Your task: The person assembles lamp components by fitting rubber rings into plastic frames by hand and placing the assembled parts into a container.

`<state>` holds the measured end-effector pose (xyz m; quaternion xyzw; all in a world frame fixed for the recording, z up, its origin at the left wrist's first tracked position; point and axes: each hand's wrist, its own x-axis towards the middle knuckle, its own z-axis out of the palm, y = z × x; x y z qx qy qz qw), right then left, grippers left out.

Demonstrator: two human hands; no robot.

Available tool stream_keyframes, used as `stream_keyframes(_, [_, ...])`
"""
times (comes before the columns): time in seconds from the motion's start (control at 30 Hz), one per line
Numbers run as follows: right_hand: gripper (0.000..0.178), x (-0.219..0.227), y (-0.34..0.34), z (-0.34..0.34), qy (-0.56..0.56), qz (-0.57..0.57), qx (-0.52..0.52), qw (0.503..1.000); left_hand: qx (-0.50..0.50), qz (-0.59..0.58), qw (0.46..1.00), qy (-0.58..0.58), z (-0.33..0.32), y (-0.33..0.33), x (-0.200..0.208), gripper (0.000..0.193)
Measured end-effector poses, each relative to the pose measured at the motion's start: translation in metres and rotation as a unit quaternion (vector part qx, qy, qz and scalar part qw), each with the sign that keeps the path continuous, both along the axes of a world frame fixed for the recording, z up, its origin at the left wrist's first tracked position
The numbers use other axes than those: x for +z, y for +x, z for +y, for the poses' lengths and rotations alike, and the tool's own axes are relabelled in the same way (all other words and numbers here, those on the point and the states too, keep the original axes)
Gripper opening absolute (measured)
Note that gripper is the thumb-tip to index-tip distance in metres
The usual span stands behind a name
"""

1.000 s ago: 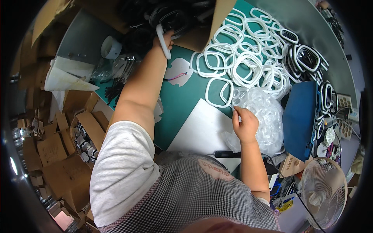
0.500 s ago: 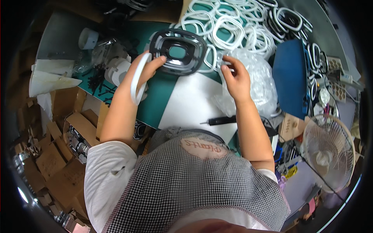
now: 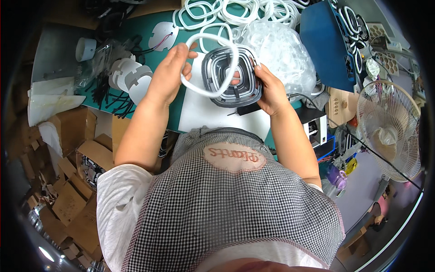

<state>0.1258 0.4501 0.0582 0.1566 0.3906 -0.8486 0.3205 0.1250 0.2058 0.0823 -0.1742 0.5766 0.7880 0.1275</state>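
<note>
A white, rounded-square ring [image 3: 235,59] hangs from my left hand [image 3: 168,77], whose fingers are closed round its upper left side. My right hand [image 3: 273,93] grips a glossy black, rounded-square frame [image 3: 248,86] by its right edge, thumb on top. Stepped rims surround the frame's central opening, through which a fingertip shows. The ring overlaps the left part of the frame from above; whether they touch I cannot tell. Below them lies a white sheet [image 3: 192,115] on the green table. A black pen-shaped tool with a thin tip [image 3: 256,109] rests on it, partly hidden by the frame.
Beyond my hands are piled white rings [image 3: 240,13] and clear plastic bags [image 3: 281,50]. A blue bin [image 3: 324,41] stands to the right, with a fan [image 3: 387,131] farther out. White discs [image 3: 138,88] and black strips [image 3: 115,99] lie left. Cardboard boxes [image 3: 70,199] fill the lower left.
The black frame has passed from my left hand to my right and come nearer. The white ring, earlier hanging by my left wrist, is now in my left fingers over the frame.
</note>
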Motion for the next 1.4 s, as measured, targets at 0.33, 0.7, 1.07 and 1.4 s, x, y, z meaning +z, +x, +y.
stream_keyframes(0.33, [0.046,0.019,0.029,0.0,-0.098,0.074,-0.063,0.99,0.029,-0.101,0.964,0.244,0.011,0.025,0.0,0.031])
stream_keyframes(0.7, [0.058,0.016,0.037,0.002,-0.076,0.162,-0.026,0.984,0.045,-0.075,0.98,0.179,0.029,0.034,0.019,0.032])
stream_keyframes(1.07, [0.077,0.025,0.037,-0.002,-0.081,0.188,-0.007,0.979,0.064,-0.015,0.997,0.048,0.048,0.04,0.02,0.033])
stream_keyframes(1.4, [0.045,0.022,0.038,-0.005,0.088,0.191,-0.076,0.975,-0.069,0.09,0.981,-0.161,0.042,0.032,0.003,0.029])
